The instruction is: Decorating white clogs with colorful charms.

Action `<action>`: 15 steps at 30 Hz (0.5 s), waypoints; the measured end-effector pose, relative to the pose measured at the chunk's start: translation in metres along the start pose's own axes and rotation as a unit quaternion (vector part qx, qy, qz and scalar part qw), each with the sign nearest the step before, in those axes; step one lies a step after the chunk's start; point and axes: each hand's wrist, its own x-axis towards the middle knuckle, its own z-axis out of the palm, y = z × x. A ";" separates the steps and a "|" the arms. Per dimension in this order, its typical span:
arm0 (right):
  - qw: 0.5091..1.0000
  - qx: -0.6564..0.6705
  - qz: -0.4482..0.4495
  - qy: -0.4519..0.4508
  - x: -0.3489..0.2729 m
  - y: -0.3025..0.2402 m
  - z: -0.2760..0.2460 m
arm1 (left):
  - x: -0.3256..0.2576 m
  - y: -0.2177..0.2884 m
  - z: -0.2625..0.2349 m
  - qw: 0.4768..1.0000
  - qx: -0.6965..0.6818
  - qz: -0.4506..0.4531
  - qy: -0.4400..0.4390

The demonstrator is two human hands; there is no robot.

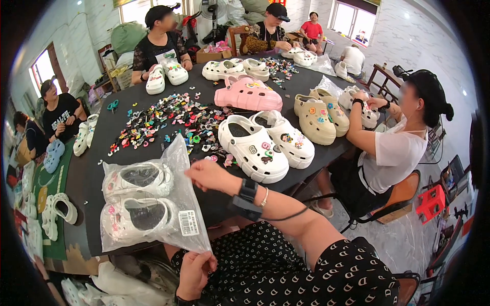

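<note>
A clear plastic bag (179, 168) lies at the table's near left edge with a pair of white clogs (133, 222) inside. A white label sticker (188, 223) is on the bag's right part. My left hand (196, 271) pinches the bag's near right corner below the table edge. At the bag's far right side, my right hand (212, 176) has its fingers closed on the plastic edge. Just beyond my right hand stand white clogs with charms (258, 155), one with a tuft of white wrapping at its opening.
Loose shoe charms (166, 120) are heaped mid-table. Behind them stand a pink clog (247, 94) and beige clogs (316, 122). Several people sit around the black table (97, 137), some handling clogs. A red stool (430, 203) stands at the right.
</note>
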 end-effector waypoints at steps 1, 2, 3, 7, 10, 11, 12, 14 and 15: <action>1.000 -0.016 -0.012 0.023 0.014 0.002 -0.004 | -0.002 -0.002 -0.005 1.000 0.000 0.002 0.002; 0.998 -0.032 -0.024 0.046 0.026 0.003 -0.008 | -0.005 -0.005 -0.012 1.000 -0.004 -0.018 -0.006; 0.996 -0.055 -0.040 0.062 0.036 0.005 -0.013 | -0.008 -0.007 -0.017 0.999 -0.007 -0.038 -0.012; 0.983 -0.114 -0.062 0.132 0.069 0.008 -0.025 | -0.016 -0.006 -0.022 0.999 -0.008 -0.043 0.017; 0.971 -0.139 -0.069 0.184 0.084 0.016 -0.042 | -0.021 0.003 -0.016 0.997 0.060 -0.037 0.040; 0.977 -0.128 -0.049 0.165 0.080 0.008 -0.042 | -0.020 0.002 -0.019 0.995 0.082 -0.049 0.034; 0.982 -0.117 -0.030 0.145 0.074 -0.001 -0.041 | -0.020 -0.001 -0.023 0.992 0.104 -0.059 0.028; 0.980 -0.155 -0.038 0.118 0.067 -0.004 -0.046 | -0.023 0.001 -0.029 0.993 0.102 -0.050 0.018; 0.975 -0.191 -0.025 0.114 0.064 -0.001 -0.049 | -0.024 0.008 -0.028 0.982 0.180 -0.053 -0.005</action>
